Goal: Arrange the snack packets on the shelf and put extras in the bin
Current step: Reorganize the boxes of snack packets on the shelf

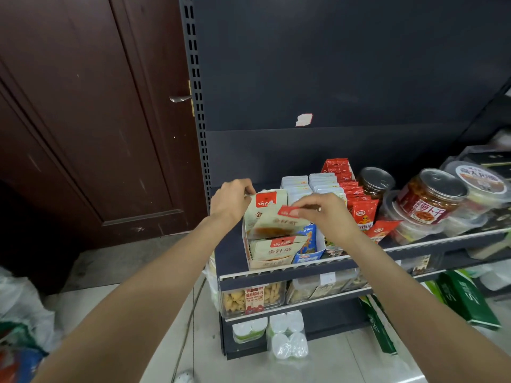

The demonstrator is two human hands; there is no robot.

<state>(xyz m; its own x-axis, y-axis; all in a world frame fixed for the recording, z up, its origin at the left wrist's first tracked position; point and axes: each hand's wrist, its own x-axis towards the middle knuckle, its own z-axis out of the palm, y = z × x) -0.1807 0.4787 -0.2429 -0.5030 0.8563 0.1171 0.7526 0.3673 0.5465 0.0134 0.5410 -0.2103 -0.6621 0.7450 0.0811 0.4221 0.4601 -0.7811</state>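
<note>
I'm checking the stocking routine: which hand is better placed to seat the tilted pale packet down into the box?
Probably the right hand: it already pinches the red top of the tilted packet above the box. The left hand is taken, gripping the upright packet behind.

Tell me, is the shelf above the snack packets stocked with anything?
No, above the snack packets only the bare dark back panel shows, carrying just a small torn sticker.

Dark metal shelf (304, 268), display box of packets (272, 244) (front left), red packets (359, 208), jars (431, 200)
</note>
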